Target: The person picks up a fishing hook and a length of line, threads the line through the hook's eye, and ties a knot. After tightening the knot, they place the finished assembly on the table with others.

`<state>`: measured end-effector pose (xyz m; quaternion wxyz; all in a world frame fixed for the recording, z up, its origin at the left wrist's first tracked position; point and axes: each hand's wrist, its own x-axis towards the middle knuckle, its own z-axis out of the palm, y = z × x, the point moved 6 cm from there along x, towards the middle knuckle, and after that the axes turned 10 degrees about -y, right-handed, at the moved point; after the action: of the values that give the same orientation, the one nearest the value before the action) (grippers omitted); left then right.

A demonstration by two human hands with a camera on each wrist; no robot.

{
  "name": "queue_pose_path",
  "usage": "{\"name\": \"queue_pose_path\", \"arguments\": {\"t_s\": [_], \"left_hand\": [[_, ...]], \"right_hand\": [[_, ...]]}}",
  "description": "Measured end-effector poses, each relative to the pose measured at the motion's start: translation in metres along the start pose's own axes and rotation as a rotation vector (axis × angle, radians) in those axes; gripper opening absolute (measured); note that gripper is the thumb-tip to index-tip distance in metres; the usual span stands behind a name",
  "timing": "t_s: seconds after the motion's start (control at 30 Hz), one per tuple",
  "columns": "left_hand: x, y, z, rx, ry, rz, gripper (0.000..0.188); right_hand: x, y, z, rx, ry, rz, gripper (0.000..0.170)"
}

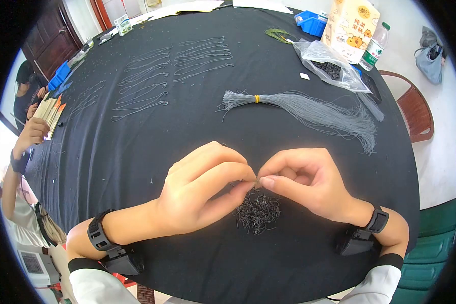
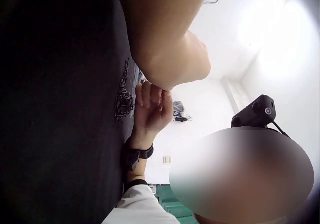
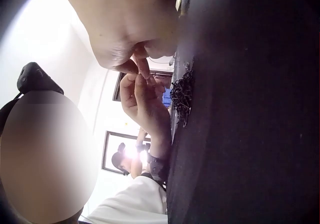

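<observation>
In the head view my left hand [image 1: 200, 190] and right hand [image 1: 311, 182] meet fingertip to fingertip over the black cloth. Thumb and forefinger of each hand pinch at a small thin piece [image 1: 257, 183], mostly hidden by the fingertips; I cannot tell its kind. Right below them lies a pile of short, dark, curly wire-like bits [image 1: 258, 212]. The right wrist view shows that same pile [image 3: 182, 95] on the cloth beside the joined fingertips. Farther off, a bundle of grey strands [image 1: 309, 112] is tied with a yellow band.
Looped dark cords lie in rows [image 1: 202, 57] across the table [image 1: 187, 126]. At the back right stand a plastic bag of black bits [image 1: 334, 68], a paper carton [image 1: 350, 30], a bottle [image 1: 375, 48] and a blue bin [image 1: 311, 23]. Another person's hand [image 1: 33, 131] holds a bundle at left.
</observation>
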<state>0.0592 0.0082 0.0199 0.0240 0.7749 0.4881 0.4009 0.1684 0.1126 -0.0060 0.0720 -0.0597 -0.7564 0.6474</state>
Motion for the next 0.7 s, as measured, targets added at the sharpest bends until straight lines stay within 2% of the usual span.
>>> {"name": "queue_pose_path", "arguments": {"t_s": [0.27,0.47,0.7], "left_hand": [[0.0013,0.0011,0.0,-0.034,-0.009,-0.027,0.021],[0.0007,0.0009,0.0015,-0.015,-0.016,-0.021,0.02],[0.0013,0.0004,0.0012,0.003,-0.016,-0.025,0.019]], "right_hand": [[-0.0008,0.0006,0.0004,-0.042,0.049,-0.066,0.007],[-0.0008,-0.0005,-0.0008,-0.178,0.061,-0.116,0.006],[0.0008,-0.0044,-0.0015,-0.22,0.054,-0.089,0.008]]}}
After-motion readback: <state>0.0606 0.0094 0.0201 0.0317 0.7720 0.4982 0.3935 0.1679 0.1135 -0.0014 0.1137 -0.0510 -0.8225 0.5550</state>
